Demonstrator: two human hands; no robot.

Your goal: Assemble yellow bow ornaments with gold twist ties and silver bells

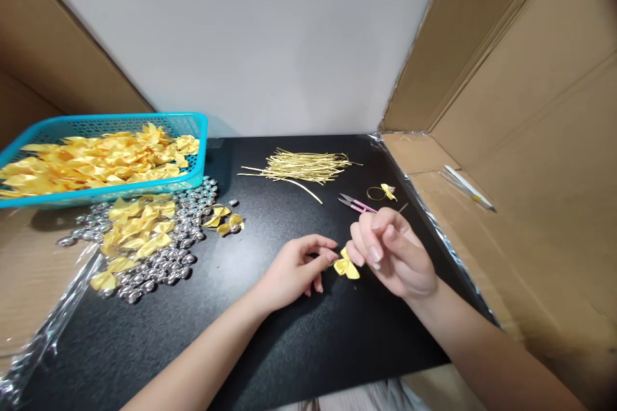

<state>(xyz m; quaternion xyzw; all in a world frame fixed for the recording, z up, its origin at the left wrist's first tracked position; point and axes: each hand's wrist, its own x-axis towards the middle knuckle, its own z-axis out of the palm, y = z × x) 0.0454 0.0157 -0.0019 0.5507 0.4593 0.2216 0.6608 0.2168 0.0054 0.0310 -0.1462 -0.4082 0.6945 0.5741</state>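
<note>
Left grip (294,273) has thumb and forefinger pinching the yellow bow (347,265) at its left edge; whether they press on cloth or on a thin tie is too small to tell. Right grip (400,257) is raised just beside the bow, fingers curled and thumb near them; I cannot tell whether it pinches anything.

With such a small hold at one edge, the bow could twist or slip if the left grip slackened or something tugged from the right. Hard pressure might crease the cloth.

Just beyond the right grip lie pink-handled snips (359,205), partly behind its fingers, blades apart. They stand most in the way: a forward sweep could knock them or meet the points. Farther beyond is a looped piece with a bow (388,191), easily snagged by a wrist.

Straight ahead of both grips, gold ties (308,166) overlap, so pulling one could drag others. Left of the left grip, silver beads (168,270) surround loose bows (142,228) on the tabletop (289,359) and could roll if brushed. Past them, a turquoise basket (204,141) of bows blocks the far-left side.
</note>
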